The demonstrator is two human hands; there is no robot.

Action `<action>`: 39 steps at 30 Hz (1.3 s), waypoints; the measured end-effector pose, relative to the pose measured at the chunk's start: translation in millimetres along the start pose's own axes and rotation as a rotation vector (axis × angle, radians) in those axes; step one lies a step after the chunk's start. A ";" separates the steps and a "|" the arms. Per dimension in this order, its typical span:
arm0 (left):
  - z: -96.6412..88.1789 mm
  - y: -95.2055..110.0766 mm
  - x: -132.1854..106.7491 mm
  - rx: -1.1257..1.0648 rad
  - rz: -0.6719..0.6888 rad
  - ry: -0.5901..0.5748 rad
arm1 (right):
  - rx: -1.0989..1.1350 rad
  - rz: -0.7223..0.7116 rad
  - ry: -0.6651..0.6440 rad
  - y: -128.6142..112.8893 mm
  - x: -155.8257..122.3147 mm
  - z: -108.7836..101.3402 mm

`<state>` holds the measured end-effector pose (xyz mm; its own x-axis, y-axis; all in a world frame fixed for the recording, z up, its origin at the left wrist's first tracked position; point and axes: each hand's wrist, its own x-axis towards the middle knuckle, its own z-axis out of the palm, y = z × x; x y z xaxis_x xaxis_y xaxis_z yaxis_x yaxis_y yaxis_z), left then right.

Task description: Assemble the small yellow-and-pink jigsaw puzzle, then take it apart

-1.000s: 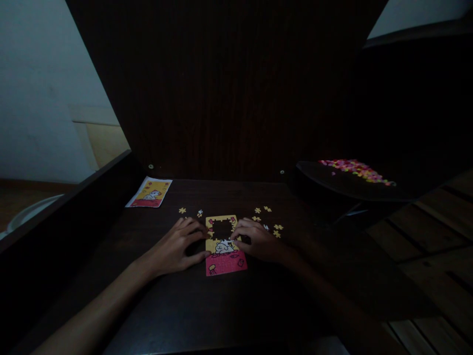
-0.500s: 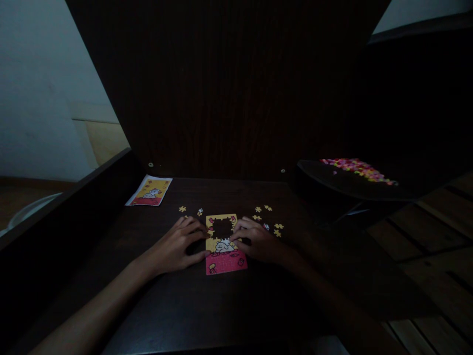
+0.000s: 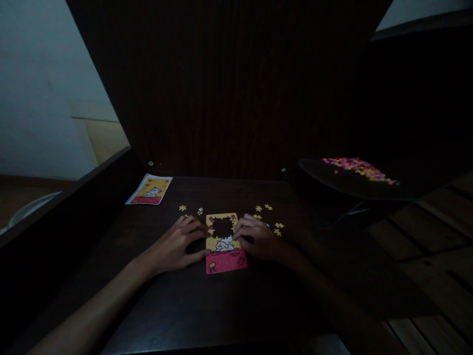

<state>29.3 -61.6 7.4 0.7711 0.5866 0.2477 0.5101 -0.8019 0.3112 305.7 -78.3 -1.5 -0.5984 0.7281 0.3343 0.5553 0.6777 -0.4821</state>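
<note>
Jigsaw puzzle [image 3: 227, 262] lies between our left hand [image 3: 182, 246], touching its left edge, and our right hand [image 3: 257, 239], eased slightly outward, baring more printed dog [image 3: 222, 245] — the puzzle's gap [image 3: 222, 227] stays unfilled. Whether either curled hand holds anything, we cannot tell.

A heap of small pink, red and yellow bits [image 3: 358, 168] lies on a dark, round-edged surface [image 3: 343, 186] to the right of a dark wooden bench [image 3: 177, 315], with wooden planks [image 3: 439, 231] below. A tall dark panel [image 3: 229, 88], dotted low down with two pale round fittings [image 3: 151, 163], rises at the back, while a pale wall [image 3: 37, 74] and a white object's curved rim [image 3: 35, 205] show at left.
</note>
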 end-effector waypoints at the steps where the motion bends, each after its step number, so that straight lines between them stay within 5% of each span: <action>1: 0.2 -0.1 0.1 -0.003 0.001 0.001 | -0.003 -0.014 -0.013 0.0 -0.3 -0.1; 21: -0.6 1.9 0.0 0.030 0.000 0.001 | -0.150 -0.048 -0.098 -2.2 -5.2 -3.7; 34: 0.5 0.6 -0.2 0.033 0.007 0.005 | -0.115 -0.076 -0.068 -3.5 -6.1 1.9; 39: 0.5 0.8 -0.5 0.019 0.019 0.014 | -0.095 -0.021 0.042 2.8 -5.6 0.0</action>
<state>29.6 -62.6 7.1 0.7757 0.5724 0.2659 0.5024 -0.8150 0.2888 310.6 -80.5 -4.8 -0.5869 0.7160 0.3780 0.5962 0.6981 -0.3965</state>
